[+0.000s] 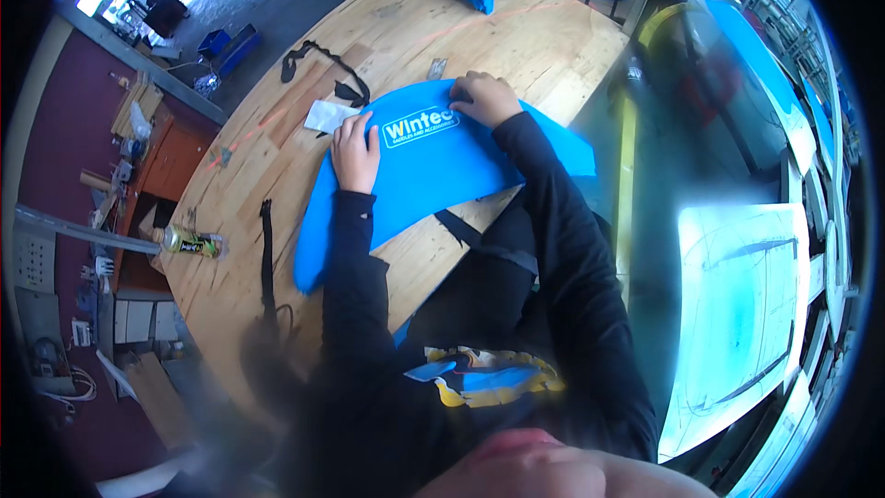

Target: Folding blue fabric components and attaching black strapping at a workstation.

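L hand (pixel 355 155) lies open & near-flat on blue panel (pixel 433 184) atop bench (pixel 230 231); R hand (pixel 486 100) is half-curled at panel's top edge, can't tell if gripping.

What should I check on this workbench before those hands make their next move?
1. Left hand on the blue piece: ok, fingers on its upper left part.
2. Right hand on the blue piece: ok, at its upper edge.
3. Blue piece wholly on the table: not ok, its right end reaches past the edge.
4. Bottle apart from the blue piece: ok, near the table's left edge.
5. Nothing trapped beneath the blue piece: cannot tell, its underside is hidden.
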The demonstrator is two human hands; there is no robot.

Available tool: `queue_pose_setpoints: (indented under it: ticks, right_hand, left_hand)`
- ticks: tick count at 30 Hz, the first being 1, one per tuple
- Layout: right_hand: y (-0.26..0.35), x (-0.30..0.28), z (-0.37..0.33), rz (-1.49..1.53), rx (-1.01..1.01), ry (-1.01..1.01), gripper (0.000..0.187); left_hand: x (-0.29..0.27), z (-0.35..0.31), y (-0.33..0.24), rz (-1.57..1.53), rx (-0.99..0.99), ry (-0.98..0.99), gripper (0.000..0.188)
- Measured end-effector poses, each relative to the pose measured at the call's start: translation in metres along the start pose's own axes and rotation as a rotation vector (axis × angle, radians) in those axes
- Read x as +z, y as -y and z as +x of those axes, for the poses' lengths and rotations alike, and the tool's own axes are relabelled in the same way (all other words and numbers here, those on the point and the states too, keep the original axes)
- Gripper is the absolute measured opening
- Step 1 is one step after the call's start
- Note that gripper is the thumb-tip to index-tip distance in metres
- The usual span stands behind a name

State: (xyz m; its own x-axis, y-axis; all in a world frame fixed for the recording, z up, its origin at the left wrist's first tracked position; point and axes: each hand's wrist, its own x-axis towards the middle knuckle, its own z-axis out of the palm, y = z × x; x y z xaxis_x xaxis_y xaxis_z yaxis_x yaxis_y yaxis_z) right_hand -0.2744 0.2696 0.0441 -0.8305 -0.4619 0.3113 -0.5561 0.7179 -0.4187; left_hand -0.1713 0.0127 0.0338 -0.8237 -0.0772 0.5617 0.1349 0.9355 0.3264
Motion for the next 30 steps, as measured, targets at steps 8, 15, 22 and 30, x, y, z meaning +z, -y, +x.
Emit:
queue_pose_setpoints:
  ticks: [8,15,22,30]
  right_hand:
    - [0.014,-0.01,-0.016,0.088,-0.051,0.051,0.016]
    - [0.018,-0.009,-0.006,0.216,0.0,-0.075,0.016]
    - [0.016,-0.005,-0.008,0.308,-0.235,-0.195,0.021]
    - [0.015,0.0,-0.007,0.028,0.029,0.026,0.023]
  left_hand:
    - [0.004,0.0,0.004,-0.098,0.087,-0.017,0.032]
    - [0.004,0.0,0.002,-0.094,0.094,-0.008,0.033]
    - [0.007,-0.001,0.004,-0.118,0.061,-0.003,0.035]
    - [0.002,-0.004,0.005,-0.086,0.043,0.005,0.029]
